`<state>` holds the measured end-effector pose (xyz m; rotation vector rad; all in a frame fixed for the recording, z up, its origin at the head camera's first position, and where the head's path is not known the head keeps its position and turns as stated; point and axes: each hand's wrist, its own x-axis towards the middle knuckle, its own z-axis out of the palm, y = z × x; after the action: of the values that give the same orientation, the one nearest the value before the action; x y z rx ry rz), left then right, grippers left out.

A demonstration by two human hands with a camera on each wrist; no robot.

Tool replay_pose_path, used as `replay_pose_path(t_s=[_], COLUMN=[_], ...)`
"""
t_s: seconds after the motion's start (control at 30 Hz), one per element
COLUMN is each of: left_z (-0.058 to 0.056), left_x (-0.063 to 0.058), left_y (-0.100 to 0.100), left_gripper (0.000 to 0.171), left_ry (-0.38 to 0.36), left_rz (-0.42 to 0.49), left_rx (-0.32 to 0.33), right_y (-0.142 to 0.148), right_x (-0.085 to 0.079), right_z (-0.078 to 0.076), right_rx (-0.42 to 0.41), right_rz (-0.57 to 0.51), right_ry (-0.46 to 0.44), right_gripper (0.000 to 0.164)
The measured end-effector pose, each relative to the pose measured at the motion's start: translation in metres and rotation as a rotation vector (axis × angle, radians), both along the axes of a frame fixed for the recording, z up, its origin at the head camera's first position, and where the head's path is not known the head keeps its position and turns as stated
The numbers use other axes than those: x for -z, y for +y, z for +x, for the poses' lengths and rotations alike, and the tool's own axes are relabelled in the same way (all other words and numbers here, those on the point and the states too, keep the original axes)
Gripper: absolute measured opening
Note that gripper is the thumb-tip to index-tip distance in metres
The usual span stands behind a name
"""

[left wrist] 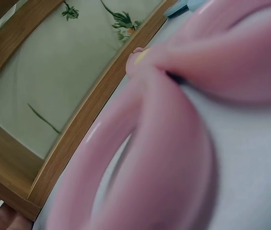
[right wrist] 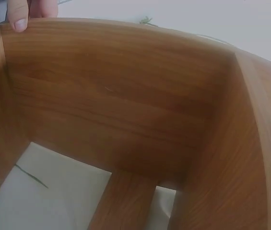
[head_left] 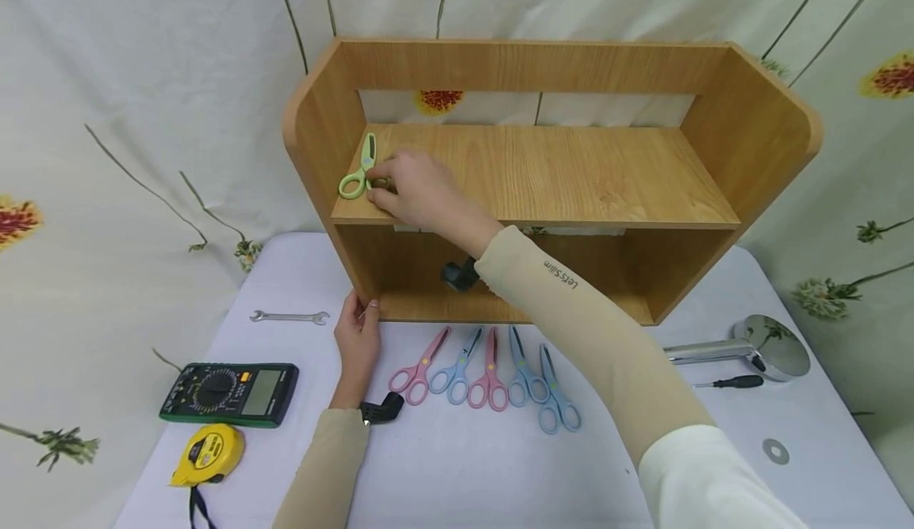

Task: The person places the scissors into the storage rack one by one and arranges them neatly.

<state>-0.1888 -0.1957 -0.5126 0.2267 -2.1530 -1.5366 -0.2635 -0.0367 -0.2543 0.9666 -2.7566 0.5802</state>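
Nearest, the beige-sleeved right arm (head_left: 593, 323) crosses above the table (head_left: 500, 481). Lower than the left fingers and off to their left lie a yellow tape measure (head_left: 214, 451) and a multimeter (head_left: 228, 394). To the right of those fingers, two pink scissors (head_left: 424, 363) and three blue scissors (head_left: 523, 360) sit in a row, handles toward the person. The left hand (head_left: 355, 346) grips the lower left front corner of the shelf unit (head_left: 571, 172). Farther off, the thumb and fingers of the right hand (head_left: 423, 188) pinch one loop of the green scissors (head_left: 367, 156), whose blades point away past the fingertips on the upper shelf. I'd judge one pair up there, not yet let go, with five left on the table.
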Motion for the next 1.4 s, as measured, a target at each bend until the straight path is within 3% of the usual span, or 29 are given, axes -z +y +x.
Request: replay_pose_path(t_s=[0.3,0.63,0.8,1.0,1.13,1.27,1.4], left_z=[0.0,-0.001,-0.001,-0.002,-0.003,-0.003,-0.003], left_x=[0.001,0.003,0.003,0.003,0.001,0.0,0.002], left_y=[0.0,0.001,0.001,0.0,0.0,0.001,0.001], left_gripper=[0.045,0.044,0.044,0.043,0.043,0.043,0.042], left_ry=[-0.02,-0.017,-0.018,0.001,0.007,0.017,0.025], left_rz=[-0.002,0.002,0.007,0.028,0.024,0.027,0.037], left_rx=[0.004,0.012,0.011,0.009,0.012,0.013,0.004], right_y=[0.0,-0.003,-0.001,0.026,0.062,0.104,0.141], right_x=[0.001,0.001,0.003,0.013,0.027,0.044,0.069], right_z=[0.002,0.005,0.006,0.019,0.035,0.052,0.068], right_rx=[0.014,0.105,0.108,-0.032,-0.191,-0.301,-0.302], right_rz=[-0.018,-0.002,-0.015,-0.238,-0.369,-0.411,-0.387], right_ry=[0.026,0.014,0.018,0.114,0.293,0.46,0.438], right_gripper=[0.035,0.034,0.037,0.036,0.026,0.018,0.02])
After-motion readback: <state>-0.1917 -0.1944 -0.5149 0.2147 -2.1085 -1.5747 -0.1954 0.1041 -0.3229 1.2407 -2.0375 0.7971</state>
